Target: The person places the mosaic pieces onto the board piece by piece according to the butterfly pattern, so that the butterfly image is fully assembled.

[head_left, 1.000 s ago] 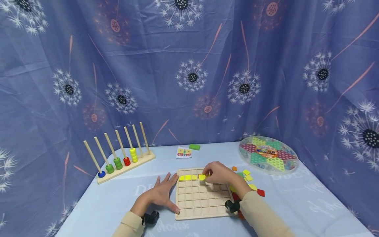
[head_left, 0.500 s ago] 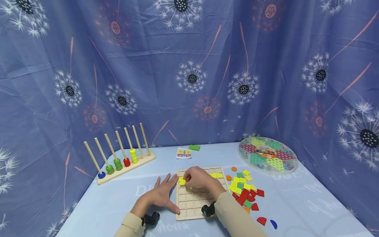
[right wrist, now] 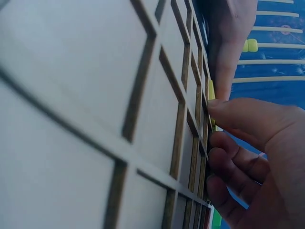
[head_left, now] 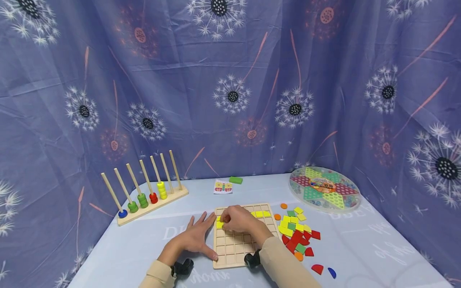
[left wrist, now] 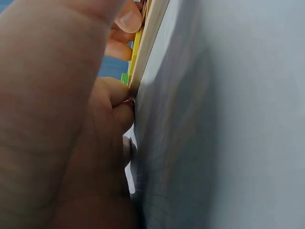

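A wooden grid board (head_left: pixel 230 250) lies on the table in front of the person. The left hand (head_left: pixel 194 238), fingers spread, rests on the table with thumb and fingertips against the board's left edge. Over the board's upper left cells, the right hand (head_left: pixel 239 220) has its fingers bent at a yellow square (head_left: pixel 219 225); the right wrist view shows its thumb (right wrist: pixel 257 117) touching a yellow piece (right wrist: pixel 211 93). Whether it grips the piece or only presses it is hard to tell. More yellow squares (head_left: pixel 259 214) lie in the top row, partly hidden by the right hand.
Loose yellow, red, green, orange and blue pieces (head_left: pixel 296 239) lie right of the board. A pattern card (head_left: pixel 223 187) and a green block (head_left: pixel 235 180) are behind it. A peg stand with rings (head_left: pixel 173 197) stands back left, a round star-patterned game board (head_left: pixel 324 190) back right.
The right hand has moved left from the top row's middle to the upper left cells, then slightly down. A yellow square now shows beneath its fingertips. The left hand has stayed at the edge.
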`<state>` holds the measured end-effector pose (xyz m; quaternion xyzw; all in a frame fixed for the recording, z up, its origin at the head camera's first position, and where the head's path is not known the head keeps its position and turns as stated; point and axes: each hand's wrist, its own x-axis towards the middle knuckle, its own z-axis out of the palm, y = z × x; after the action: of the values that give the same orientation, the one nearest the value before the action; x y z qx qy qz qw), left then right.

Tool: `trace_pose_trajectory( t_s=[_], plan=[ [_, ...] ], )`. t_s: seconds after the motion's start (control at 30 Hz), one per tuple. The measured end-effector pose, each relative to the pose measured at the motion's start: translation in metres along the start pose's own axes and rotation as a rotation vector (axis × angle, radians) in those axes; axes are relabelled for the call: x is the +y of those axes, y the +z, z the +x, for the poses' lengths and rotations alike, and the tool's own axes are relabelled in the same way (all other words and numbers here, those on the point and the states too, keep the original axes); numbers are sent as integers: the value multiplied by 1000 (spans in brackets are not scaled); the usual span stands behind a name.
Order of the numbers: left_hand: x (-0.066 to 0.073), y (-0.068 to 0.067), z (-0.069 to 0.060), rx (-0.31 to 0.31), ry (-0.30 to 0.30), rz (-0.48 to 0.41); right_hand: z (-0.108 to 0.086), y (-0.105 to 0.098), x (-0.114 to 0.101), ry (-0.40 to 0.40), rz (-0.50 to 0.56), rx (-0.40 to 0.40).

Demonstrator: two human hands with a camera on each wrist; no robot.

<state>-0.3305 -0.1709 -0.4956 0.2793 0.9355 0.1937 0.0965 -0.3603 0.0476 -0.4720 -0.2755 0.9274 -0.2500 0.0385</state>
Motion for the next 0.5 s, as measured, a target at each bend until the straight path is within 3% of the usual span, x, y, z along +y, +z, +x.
trace_pose_trajectory(
  t_s=[0.2, 0.5],
  plan=[
    [-1, 3, 0, 21, 7, 6, -10, -7, 11, -60, 51, 22],
    [-3, 5, 1, 31, 4, 8, -36, -34, 38, -55, 158, 33]
  ],
)
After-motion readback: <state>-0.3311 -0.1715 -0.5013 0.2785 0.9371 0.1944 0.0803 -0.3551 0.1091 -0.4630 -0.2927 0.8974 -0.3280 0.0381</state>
